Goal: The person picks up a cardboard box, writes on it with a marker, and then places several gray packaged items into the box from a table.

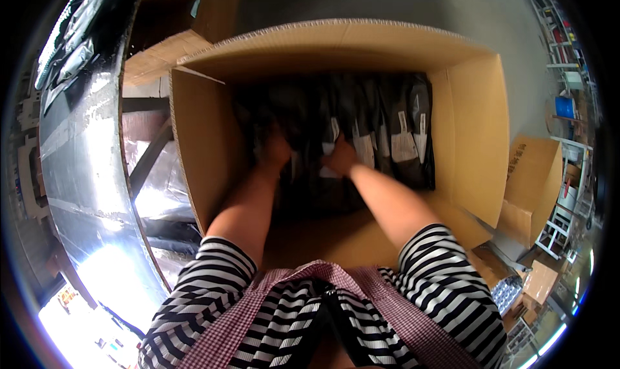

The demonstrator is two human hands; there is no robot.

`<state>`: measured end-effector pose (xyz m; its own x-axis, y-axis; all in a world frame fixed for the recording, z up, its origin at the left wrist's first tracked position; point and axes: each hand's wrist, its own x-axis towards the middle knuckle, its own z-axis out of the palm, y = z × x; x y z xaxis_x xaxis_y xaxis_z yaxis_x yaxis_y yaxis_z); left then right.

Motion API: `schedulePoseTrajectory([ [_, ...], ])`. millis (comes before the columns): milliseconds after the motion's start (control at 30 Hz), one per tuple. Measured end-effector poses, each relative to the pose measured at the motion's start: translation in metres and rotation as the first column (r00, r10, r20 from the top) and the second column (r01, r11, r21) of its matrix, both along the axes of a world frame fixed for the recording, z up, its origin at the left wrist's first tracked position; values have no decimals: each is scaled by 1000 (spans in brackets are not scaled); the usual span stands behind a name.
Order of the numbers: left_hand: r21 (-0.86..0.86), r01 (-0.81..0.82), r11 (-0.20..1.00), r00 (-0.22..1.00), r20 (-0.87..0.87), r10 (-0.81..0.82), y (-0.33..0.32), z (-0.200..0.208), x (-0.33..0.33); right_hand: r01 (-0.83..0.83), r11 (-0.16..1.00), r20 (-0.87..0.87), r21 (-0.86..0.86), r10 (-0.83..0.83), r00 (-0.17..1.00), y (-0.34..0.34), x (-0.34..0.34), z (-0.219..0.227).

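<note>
Striped sleeves and a checked apron fill the bottom of my view, and from them both forearms run forward into a big open cardboard box (pixel 194 136). Standing on edge along its far side is a row of black plastic-wrapped packets (pixel 381 120), each with a pale label; the row reaches the right wall, while the near floor of the box is bare.

I judge the step in hand to be packing or arranging these packets at the left end of the row. My left hand (pixel 274 151) is down among the dark wrapping at that end, fingers buried, so I cannot tell whether it is closed or spread. My right hand (pixel 340 157) is curled around one packet by its label, seemingly gripping it. The two hands are near each other but not touching.

Next, I reckon, the gripped packet needs keeping upright and pressing snug against its neighbours.

A shiny metal table (pixel 77 162) curves along my left.
</note>
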<state>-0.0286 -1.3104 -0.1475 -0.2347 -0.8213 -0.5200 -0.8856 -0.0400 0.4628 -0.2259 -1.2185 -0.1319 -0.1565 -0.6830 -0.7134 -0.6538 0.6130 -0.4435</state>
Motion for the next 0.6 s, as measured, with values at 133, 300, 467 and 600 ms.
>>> schedulePoseTrajectory([
  [133, -191, -70, 979, 997, 2, 72, -7, -65, 38, -176, 980, -102, 98, 186, 977, -7, -10, 34],
  [300, -39, -15, 999, 998, -56, 13, -11, -47, 26, -108, 974, -193, 197, 147, 970, 5, 14, -2],
  [467, 7, -77, 997, 996, -34, 78, 9, 58, -7, -194, 966, -7, 168, 198, 980, -6, -36, 27],
  [600, -133, 216, 967, 973, 113, -202, 25, 217, -6, -334, 853, -103, -401, 320, 942, 13, -117, 171],
])
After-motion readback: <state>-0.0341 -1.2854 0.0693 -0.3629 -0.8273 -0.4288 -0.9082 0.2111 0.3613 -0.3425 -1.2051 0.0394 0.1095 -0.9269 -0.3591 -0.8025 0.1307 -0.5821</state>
